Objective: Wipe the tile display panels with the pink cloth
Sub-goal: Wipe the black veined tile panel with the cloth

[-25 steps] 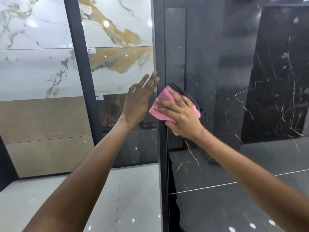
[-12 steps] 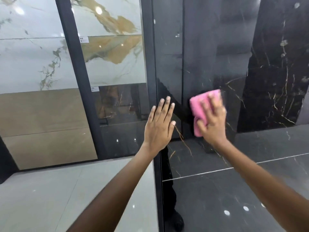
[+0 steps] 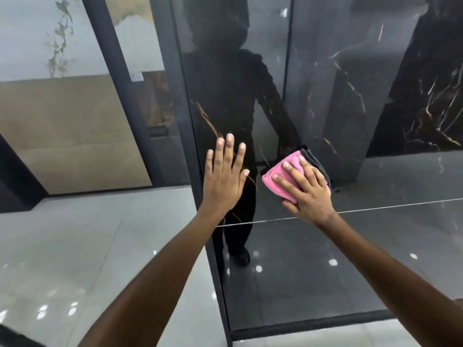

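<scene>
A glossy black marble tile panel (image 3: 350,116) with thin gold and white veins stands in front of me in a dark frame (image 3: 190,146). My right hand (image 3: 308,191) presses a folded pink cloth (image 3: 275,179) flat against the panel, low down, just above a horizontal tile joint. A dark layer of the cloth shows behind the pink one. My left hand (image 3: 225,176) lies flat on the panel's left edge with fingers spread and holds nothing. The panel reflects a dark figure.
To the left stand more display panels: a white marble tile (image 3: 37,33) above a beige tile (image 3: 62,134), split by a dark upright post (image 3: 117,71). Glossy light grey floor tiles (image 3: 87,246) run below. The black panel's base frame (image 3: 313,324) meets the floor.
My view has tilted down and closer. My right hand has carried the pink cloth down the black panel. My left hand has moved from the frame onto the panel's left edge.
</scene>
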### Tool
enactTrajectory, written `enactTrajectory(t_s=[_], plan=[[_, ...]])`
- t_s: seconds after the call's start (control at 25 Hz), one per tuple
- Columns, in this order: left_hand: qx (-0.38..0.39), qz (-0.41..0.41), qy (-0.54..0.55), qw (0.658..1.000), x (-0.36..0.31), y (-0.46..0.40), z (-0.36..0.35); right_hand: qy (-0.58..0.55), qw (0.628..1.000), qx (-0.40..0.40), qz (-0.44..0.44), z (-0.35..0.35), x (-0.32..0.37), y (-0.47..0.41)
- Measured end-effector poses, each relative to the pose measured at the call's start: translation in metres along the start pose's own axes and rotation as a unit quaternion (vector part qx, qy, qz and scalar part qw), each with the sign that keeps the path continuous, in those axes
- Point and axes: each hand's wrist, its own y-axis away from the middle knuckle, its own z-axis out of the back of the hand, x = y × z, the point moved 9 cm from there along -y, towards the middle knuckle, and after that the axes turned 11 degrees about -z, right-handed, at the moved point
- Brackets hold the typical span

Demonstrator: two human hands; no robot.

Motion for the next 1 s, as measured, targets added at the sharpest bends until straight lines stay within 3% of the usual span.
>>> enactTrajectory(t_s=[0.36, 0.6, 0.8, 1.0], plan=[[-0.041, 0.03, -0.027, 0.998, -0.004, 0.006, -0.002, -0.016, 1.0, 0.017, 0.016, -0.027, 0.01, 0.056], [0.003, -0.028, 0.002, 1.0, -0.027, 0.095, -0.024, 0.004, 0.999, -0.01, 0.053, -0.036, 0.015, 0.083], [-0.017, -0.004, -0.03, 0.999, -0.033, 0.105, -0.04, 0.011, 0.999, -0.02, 0.034, -0.04, 0.013, 0.11], [-0.038, -0.009, -0.079, 0.996, -0.036, 0.106, -0.047, -0.08, 0.994, -0.072, 0.018, -0.037, 0.004, 0.125]])
